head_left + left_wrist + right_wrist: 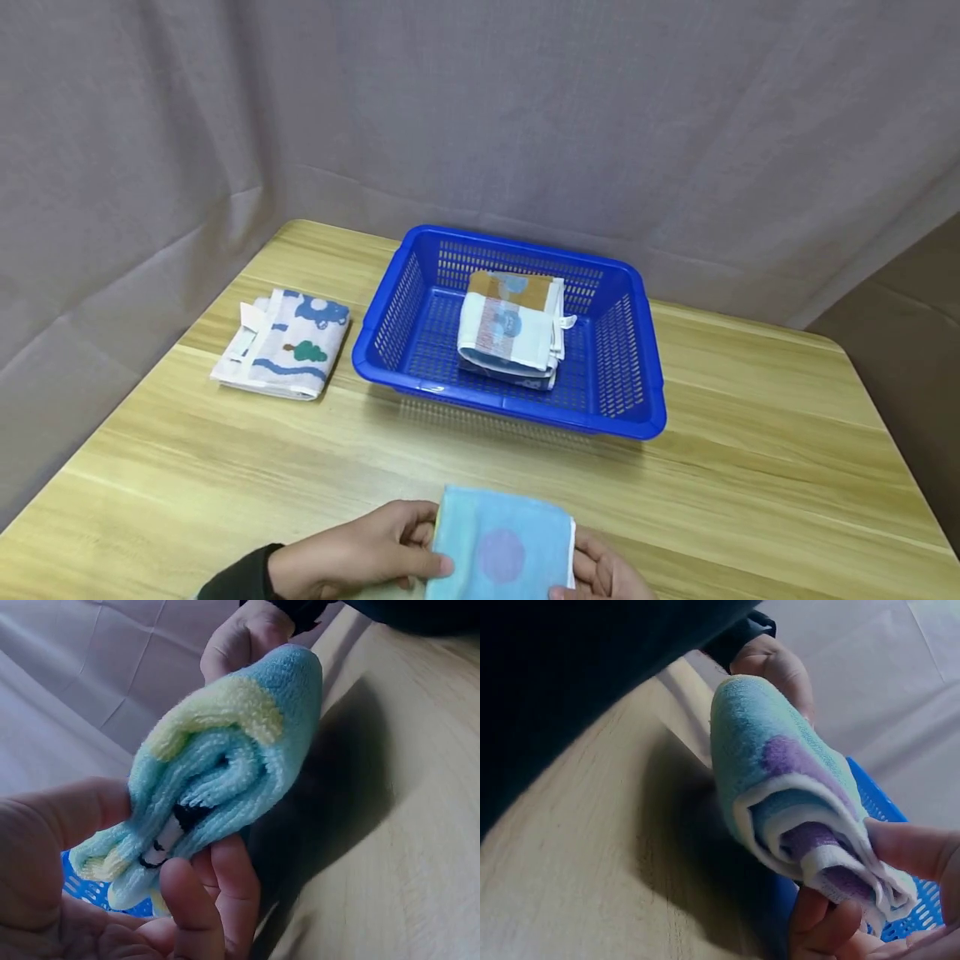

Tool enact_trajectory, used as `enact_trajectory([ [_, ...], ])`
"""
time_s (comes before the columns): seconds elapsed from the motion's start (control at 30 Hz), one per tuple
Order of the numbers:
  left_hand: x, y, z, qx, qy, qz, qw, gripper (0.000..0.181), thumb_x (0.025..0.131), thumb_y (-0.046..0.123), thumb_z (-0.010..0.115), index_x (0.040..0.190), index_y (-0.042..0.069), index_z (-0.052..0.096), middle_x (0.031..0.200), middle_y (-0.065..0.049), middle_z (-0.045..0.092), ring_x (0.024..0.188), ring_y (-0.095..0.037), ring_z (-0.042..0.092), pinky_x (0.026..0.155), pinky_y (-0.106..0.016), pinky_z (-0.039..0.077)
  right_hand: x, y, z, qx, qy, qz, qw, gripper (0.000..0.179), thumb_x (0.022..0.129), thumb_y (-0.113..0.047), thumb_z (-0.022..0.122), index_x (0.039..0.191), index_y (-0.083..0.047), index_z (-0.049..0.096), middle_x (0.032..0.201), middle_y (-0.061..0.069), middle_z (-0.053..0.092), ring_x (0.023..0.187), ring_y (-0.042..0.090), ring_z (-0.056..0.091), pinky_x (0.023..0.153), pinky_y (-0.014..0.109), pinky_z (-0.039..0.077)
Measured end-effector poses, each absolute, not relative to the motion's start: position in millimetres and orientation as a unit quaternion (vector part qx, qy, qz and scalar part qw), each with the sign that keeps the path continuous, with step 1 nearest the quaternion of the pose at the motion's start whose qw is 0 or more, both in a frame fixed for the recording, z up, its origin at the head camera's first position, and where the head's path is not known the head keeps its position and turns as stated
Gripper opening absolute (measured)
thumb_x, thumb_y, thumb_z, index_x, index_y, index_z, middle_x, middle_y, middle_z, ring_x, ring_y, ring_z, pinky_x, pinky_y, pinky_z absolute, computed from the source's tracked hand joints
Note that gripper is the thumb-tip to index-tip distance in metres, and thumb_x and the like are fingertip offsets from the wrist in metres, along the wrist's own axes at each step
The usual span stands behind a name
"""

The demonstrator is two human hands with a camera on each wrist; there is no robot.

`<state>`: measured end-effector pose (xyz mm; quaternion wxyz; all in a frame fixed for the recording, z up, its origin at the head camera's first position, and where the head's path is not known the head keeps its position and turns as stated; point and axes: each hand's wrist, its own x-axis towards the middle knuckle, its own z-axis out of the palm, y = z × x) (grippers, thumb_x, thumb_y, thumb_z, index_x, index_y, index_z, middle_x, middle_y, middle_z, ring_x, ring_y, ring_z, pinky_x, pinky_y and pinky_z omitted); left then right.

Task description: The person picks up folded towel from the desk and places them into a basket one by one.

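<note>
A folded light-blue towel (501, 542) with a purple dot is held between both hands at the front of the table. My left hand (367, 550) grips its left edge, thumb on top and fingers beneath. On the other edge my right hand (603, 571) pinches it the same way. In the left wrist view the towel (225, 742) shows rolled inner layers with yellow patches and a black-and-white mark. The right wrist view shows the towel (780, 750) with white-trimmed layers and a white label near the fingers. A shadow lies on the wood below it.
A blue plastic basket (510, 406) stands at the back middle of the wooden table (225, 467). Inside it lie folded towels (517, 329), stacked. Left of the basket is another folded towel (300, 346), white with blue and green pictures. A grey curtain (480, 117) hangs behind.
</note>
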<state>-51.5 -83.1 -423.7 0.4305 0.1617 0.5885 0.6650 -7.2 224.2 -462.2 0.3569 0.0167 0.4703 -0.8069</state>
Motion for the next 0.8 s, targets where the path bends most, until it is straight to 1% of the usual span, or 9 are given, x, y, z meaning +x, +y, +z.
enact_trajectory([
  [0.1,-50.6,-80.9,-422.3,0.158,0.602,0.663,0.415,0.020,0.088,0.013,0.060,0.102,-0.001,0.060,0.077,0.001,0.061,0.066,-0.007,0.051,0.055,-0.020,0.039,-8.3,220.3,-450.5,0.021,0.470,-0.797,0.377,0.075,0.092,-0.004,0.050,0.138,0.014,-0.006,0.122,0.010,0.055,0.110,0.030,0.049,0.090,0.039,0.045],
  [0.2,-51.4,-79.0,-420.9,0.150,0.613,0.664,0.401,0.017,0.088,0.016,0.060,0.093,0.001,0.064,0.073,0.003,0.059,0.063,-0.007,0.047,0.054,-0.020,0.038,-8.6,216.2,-438.3,0.005,0.483,-0.794,0.370,0.067,0.095,-0.007,0.048,0.140,0.012,0.003,0.121,0.015,0.056,0.107,0.034,0.050,0.087,0.041,0.046],
  [0.3,-53.7,-77.6,-419.2,0.141,0.619,0.670,0.386,0.021,0.089,0.022,0.060,0.089,0.001,0.063,0.067,0.003,0.052,0.061,-0.010,0.044,0.055,-0.022,0.037,-9.6,213.9,-427.5,-0.012,0.495,-0.792,0.359,0.058,0.097,-0.012,0.046,0.140,0.008,0.014,0.116,0.020,0.058,0.101,0.039,0.053,0.081,0.042,0.049],
  [0.37,-54.8,-77.0,-418.3,0.134,0.621,0.673,0.380,0.023,0.089,0.025,0.060,0.086,0.002,0.062,0.064,0.003,0.047,0.060,-0.011,0.042,0.055,-0.023,0.037,-10.1,213.4,-423.8,-0.016,0.491,-0.794,0.358,0.052,0.098,-0.014,0.045,0.139,0.005,0.020,0.114,0.023,0.059,0.099,0.040,0.054,0.080,0.043,0.049],
  [0.43,-54.5,-77.1,-418.9,0.131,0.622,0.674,0.376,0.023,0.089,0.025,0.061,0.082,0.003,0.061,0.062,0.003,0.047,0.058,-0.011,0.042,0.054,-0.022,0.037,-9.7,213.3,-423.8,-0.010,0.486,-0.795,0.362,0.048,0.098,-0.014,0.046,0.137,0.004,0.024,0.112,0.024,0.059,0.097,0.040,0.055,0.079,0.042,0.050],
  [0.57,-51.2,-79.9,-422.2,0.126,0.622,0.674,0.379,0.024,0.087,0.020,0.062,0.070,0.006,0.054,0.060,0.003,0.048,0.056,-0.009,0.044,0.053,-0.021,0.038,-6.6,212.3,-431.5,0.032,0.473,-0.799,0.371,0.053,0.095,-0.013,0.051,0.136,0.008,0.025,0.109,0.022,0.061,0.098,0.037,0.055,0.081,0.040,0.050],
  [0.67,-48.9,-82.2,-424.8,0.129,0.623,0.674,0.375,0.035,0.086,0.018,0.063,0.065,-0.003,0.045,0.059,0.003,0.048,0.055,-0.008,0.044,0.052,-0.020,0.038,-4.6,211.3,-437.0,0.051,0.478,-0.795,0.371,0.058,0.093,-0.014,0.054,0.136,0.011,0.024,0.108,0.022,0.062,0.098,0.037,0.056,0.080,0.040,0.050],
  [0.73,-48.2,-83.0,-425.4,0.133,0.623,0.676,0.370,0.039,0.086,0.017,0.064,0.068,-0.011,0.044,0.059,0.003,0.049,0.054,-0.007,0.043,0.052,-0.019,0.038,-4.0,210.8,-438.2,0.051,0.487,-0.792,0.365,0.061,0.092,-0.015,0.054,0.137,0.012,0.021,0.108,0.023,0.061,0.097,0.038,0.055,0.079,0.040,0.050],
  [0.8,-47.8,-83.4,-424.4,0.140,0.627,0.675,0.363,0.043,0.085,0.017,0.064,0.072,-0.017,0.042,0.058,0.003,0.048,0.052,-0.007,0.043,0.051,-0.019,0.037,-3.8,210.8,-437.6,0.042,0.499,-0.788,0.357,0.062,0.093,-0.014,0.054,0.137,0.013,0.019,0.108,0.024,0.061,0.096,0.039,0.056,0.078,0.041,0.051],
])
